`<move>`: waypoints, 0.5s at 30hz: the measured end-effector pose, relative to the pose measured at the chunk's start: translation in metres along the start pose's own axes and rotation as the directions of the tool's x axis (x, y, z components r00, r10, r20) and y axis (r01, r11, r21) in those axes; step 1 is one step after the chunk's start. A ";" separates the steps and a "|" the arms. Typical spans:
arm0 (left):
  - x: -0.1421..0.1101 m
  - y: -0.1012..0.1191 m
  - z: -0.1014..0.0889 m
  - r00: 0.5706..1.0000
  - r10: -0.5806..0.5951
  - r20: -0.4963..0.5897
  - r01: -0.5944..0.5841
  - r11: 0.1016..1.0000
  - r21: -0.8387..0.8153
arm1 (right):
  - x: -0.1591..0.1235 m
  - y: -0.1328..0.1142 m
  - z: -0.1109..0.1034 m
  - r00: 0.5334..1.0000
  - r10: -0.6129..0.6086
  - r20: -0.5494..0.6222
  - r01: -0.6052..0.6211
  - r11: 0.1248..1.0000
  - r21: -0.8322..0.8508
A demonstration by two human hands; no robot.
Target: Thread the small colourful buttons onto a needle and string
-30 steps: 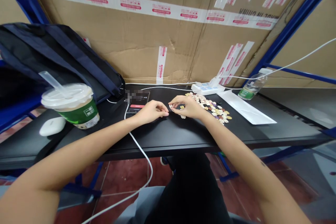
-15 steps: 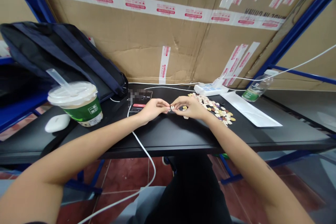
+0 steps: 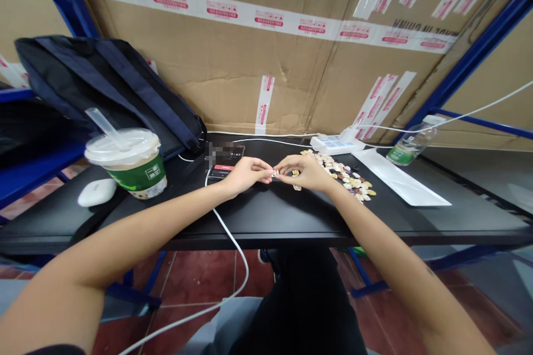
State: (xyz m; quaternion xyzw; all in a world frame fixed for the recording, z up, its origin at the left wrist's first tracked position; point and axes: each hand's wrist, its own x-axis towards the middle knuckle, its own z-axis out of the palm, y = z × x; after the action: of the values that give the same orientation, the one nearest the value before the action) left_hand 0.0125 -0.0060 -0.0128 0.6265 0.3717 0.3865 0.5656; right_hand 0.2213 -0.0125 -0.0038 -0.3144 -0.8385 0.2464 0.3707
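Note:
My left hand (image 3: pixel 249 175) and my right hand (image 3: pixel 307 172) meet above the black table, fingertips pinched together. Between them is a small pale button-like piece (image 3: pixel 275 173) with dark marks; the fingers cover part of it, and its exact kind is too small to make out. A few similar loose pieces (image 3: pixel 296 187) lie on the table just under my right hand. Beyond that hand spreads a pile of small button-like pieces (image 3: pixel 352 180) in cream, yellow, purple and dark colours, partly hidden by the right hand and wrist.
A lit phone (image 3: pixel 227 158) lies behind my left hand. Leftward stand a lidded drink cup (image 3: pixel 135 169), a white earbud case (image 3: pixel 97 192) and a backpack (image 3: pixel 112 83). To the right are a power strip (image 3: pixel 332 145), white packet (image 3: pixel 402 180) and bottle (image 3: pixel 410 147). A white cable (image 3: pixel 233 244) hangs over the front edge.
The whole view has shifted slightly to the right. My fingertips have closed in more around the small piece, so less of it shows.

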 end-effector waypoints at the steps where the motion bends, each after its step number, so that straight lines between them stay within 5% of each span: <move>1: 0.000 0.000 0.000 1.000 -0.004 0.001 0.004 1.000 -0.002 | 0.000 0.000 0.000 1.000 -0.002 0.016 0.002 1.000 -0.002; 15: -0.002 -0.002 0.002 0.994 -0.109 0.019 0.110 0.988 -0.105 | 0.000 0.002 -0.002 0.999 0.006 0.053 -0.007 0.999 0.033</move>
State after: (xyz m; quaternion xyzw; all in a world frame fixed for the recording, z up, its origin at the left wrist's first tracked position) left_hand 0.0139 -0.0082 -0.0154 0.5768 0.3809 0.3699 0.6207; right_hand 0.2235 -0.0107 -0.0046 -0.3042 -0.8427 0.2698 0.3527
